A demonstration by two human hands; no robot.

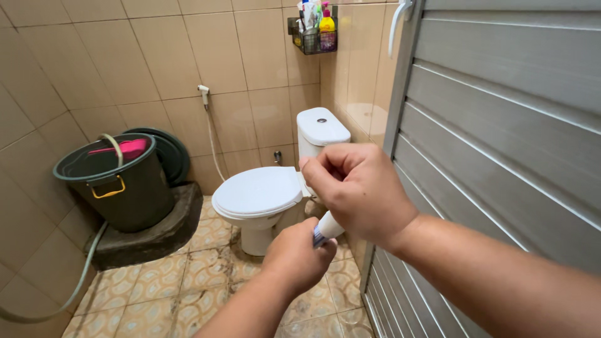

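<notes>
**Both hands closed on a white bottle in front of the toilet**

Plainly, the work in hand is a two-handed grip on a small white bottle (328,226) with a blue band near its lower end. It sits just below the middle of the view, tilted, its upper part hidden inside the right hand (360,193) and its lower end buried in the left hand (295,255). The right hand is clenched around the top, fingers curled at about 12 o'clock from the bottle; the left hand wraps the base from about 7 o'clock. Whether a cap is on or off cannot be told, since the fingers cover it.

To do this well, the person likely wants the lower hand to stay firm as the anchor while the upper hand does any turning, and the bottle kept pointing away from the body so nothing spills on the wrists.

Beyond the hands, at about 10 o'clock, stands a white toilet (263,195) with its lid down and the cistern (320,128) behind it. Further out at 9 o'clock a dark bucket (119,184) rests on a low stone step, a hose (75,285) trailing from it over the tiled floor (169,288). A grey slatted door (501,138) fills the 3 o'clock side, and a wire rack of bottles (313,28) hangs at 12 o'clock.
</notes>
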